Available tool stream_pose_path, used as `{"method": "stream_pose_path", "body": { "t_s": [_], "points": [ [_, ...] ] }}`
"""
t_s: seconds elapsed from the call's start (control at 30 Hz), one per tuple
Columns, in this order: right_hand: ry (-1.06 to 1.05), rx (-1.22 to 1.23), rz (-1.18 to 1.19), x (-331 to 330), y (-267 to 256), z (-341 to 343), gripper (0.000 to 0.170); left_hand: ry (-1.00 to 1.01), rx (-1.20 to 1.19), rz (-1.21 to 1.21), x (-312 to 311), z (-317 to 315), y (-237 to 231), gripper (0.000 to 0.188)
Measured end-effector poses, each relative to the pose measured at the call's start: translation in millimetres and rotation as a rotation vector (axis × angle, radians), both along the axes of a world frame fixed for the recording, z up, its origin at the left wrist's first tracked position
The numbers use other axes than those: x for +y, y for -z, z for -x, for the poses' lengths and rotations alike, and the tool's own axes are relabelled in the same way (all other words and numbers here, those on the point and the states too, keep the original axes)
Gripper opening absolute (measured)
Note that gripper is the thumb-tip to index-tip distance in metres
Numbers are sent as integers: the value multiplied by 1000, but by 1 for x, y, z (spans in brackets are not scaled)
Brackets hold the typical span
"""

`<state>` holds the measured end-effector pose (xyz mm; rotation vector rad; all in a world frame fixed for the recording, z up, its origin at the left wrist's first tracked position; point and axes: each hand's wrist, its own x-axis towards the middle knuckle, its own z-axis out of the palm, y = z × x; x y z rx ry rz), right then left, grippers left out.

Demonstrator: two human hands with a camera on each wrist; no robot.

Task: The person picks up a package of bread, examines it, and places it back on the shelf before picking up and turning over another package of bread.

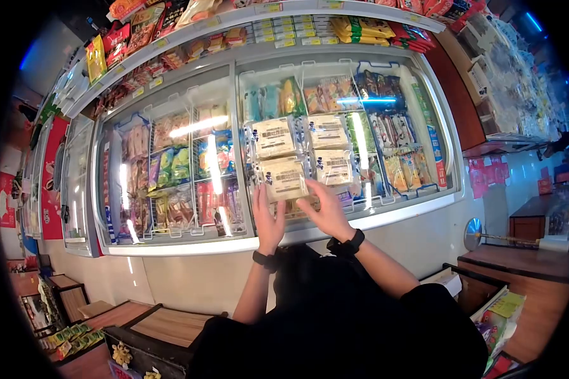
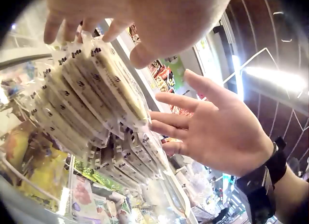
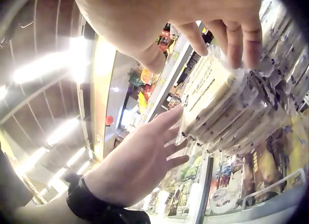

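Note:
Four stacks' worth of flat, pale packs in clear wrappers rest on the freezer's glass; the near-left stack (image 1: 283,179) is between my hands. My left hand (image 1: 270,221) is at that stack's left side, fingers extended along it. On the right side, my right hand (image 1: 327,211) has its thumb and fingers spread, fingertips close to the wrappers. The left wrist view shows several layers of packs (image 2: 104,84) and the right hand's open palm (image 2: 222,127). From the right wrist, dark print shows on the top pack (image 3: 207,84), with the left hand (image 3: 135,161) beside it.
Under the glass of the chest freezer (image 1: 189,247) are wire baskets of colourful packets (image 1: 171,167). A shelf (image 1: 202,28) of snacks runs behind it. Wooden boxes (image 1: 171,325) stand at the lower left, and a crate of packets (image 1: 502,316) at the lower right.

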<state>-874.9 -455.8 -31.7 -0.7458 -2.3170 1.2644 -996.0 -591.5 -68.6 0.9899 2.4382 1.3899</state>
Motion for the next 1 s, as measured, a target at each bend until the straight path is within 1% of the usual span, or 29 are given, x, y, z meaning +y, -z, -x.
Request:
{"method": "stream_pose_path", "body": {
  "t_s": [0.07, 0.23, 0.37, 0.53, 0.57, 0.67, 0.7, 0.73, 0.8, 0.83, 0.9, 0.93, 0.97, 1.0],
  "points": [
    [32, 4, -72, -5, 6, 7, 56, 1, -30, -12, -1, 5, -1, 61],
    [50, 15, -16, -3, 8, 16, 55, 19, -39, 7, -3, 15, -1, 60],
    [23, 22, -54, 3, 4, 14, 53, 22, 21, 21, -5, 17, -7, 59],
    [90, 20, 26, 15, -16, -11, 45, -24, 122, 28, -6, 16, -23, 55],
    [109, 21, 46, 18, -23, -18, 43, -50, 190, 49, -4, 13, -26, 49],
    [165, 10, 198, 27, -42, -49, 41, 37, 196, 20, 4, 4, -40, 41],
    [221, 71, 138, 28, -34, -61, 37, 57, 195, -18, 11, -3, -48, 35],
    [224, 78, 143, 29, -32, -74, 35, 109, 264, -41, 18, -10, -52, 30],
    [245, 89, 141, 34, -33, -104, 32, 238, -47, -69, 34, -32, -62, 21],
    [300, 138, 108, 33, -40, -117, 28, 326, -55, -68, 42, -43, -57, 20],
    [359, 147, 79, 31, -43, -153, 27, 496, -67, -59, 60, -68, -44, 16],
    [384, 156, 63, 33, -48, -171, 27, 544, -85, -65, 71, -85, -47, 16],
    [407, 40, 214, 33, -58, -195, 27, 591, -102, -68, 82, -107, -52, 15],
    [453, 39, 210, 34, -59, -218, 28, 638, -117, -71, 93, -130, -56, 15]
  ]
}}
